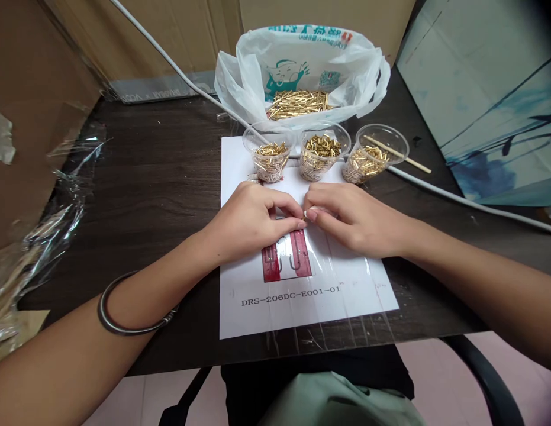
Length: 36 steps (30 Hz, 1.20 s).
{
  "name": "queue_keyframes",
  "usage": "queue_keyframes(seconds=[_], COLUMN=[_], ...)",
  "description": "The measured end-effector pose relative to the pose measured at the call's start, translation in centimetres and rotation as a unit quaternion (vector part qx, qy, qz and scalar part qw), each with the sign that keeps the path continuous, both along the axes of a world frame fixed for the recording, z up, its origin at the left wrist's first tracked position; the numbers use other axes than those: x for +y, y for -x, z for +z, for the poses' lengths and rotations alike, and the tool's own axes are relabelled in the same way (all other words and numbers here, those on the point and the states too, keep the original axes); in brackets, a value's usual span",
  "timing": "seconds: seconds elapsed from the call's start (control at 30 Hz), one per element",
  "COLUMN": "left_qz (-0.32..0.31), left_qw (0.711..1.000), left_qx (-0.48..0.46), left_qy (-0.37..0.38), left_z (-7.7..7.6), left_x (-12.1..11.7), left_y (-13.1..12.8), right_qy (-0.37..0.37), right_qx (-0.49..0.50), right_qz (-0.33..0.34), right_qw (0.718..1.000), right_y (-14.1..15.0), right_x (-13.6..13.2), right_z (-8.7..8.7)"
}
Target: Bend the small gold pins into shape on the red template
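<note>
My left hand and my right hand meet fingertip to fingertip over a white printed sheet taped to the dark table. Both hands pinch a tiny gold-coloured part between them; I cannot make out its shape. Just below the fingers, two red strips on the sheet carry thin bent wires. A metal bangle circles my left forearm. Three clear plastic cups stand beyond the hands, left, middle and right, each holding several small brass pins.
A white plastic bag with a heap of brass pins sits behind the cups. A wooden stick rests across the right cup. A white cable runs across the table. Crumpled clear film lies left; cardboard walls surround.
</note>
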<state>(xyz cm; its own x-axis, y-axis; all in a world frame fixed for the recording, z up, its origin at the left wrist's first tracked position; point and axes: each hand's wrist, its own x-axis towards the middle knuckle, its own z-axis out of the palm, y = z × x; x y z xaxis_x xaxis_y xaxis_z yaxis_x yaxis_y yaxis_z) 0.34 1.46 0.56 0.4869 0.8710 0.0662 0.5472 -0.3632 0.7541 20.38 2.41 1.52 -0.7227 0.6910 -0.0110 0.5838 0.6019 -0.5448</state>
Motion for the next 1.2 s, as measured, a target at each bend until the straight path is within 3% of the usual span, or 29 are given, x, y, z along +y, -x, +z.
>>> queue_keyframes(seconds=[0.63,0.97,1.2], left_qz=[-0.01,-0.027,-0.023], left_qw=[1.0,0.999,0.999], left_qx=[-0.008,-0.012,-0.022], left_qy=[0.019,0.035,0.042], left_z=[0.15,0.3,0.46], left_x=[0.28,0.25,0.27], left_y=[-0.11,0.02,-0.08], right_qy=[0.009,-0.027,-0.048], right_qx=[-0.003,-0.026,-0.016], right_qz=[-0.006,0.035,0.015], right_qw=[1.0,0.999,0.999], right_y=[0.19,0.02,0.03], right_x=[0.24,0.14,-0.58], right_z=[0.42,0.48,-0.11])
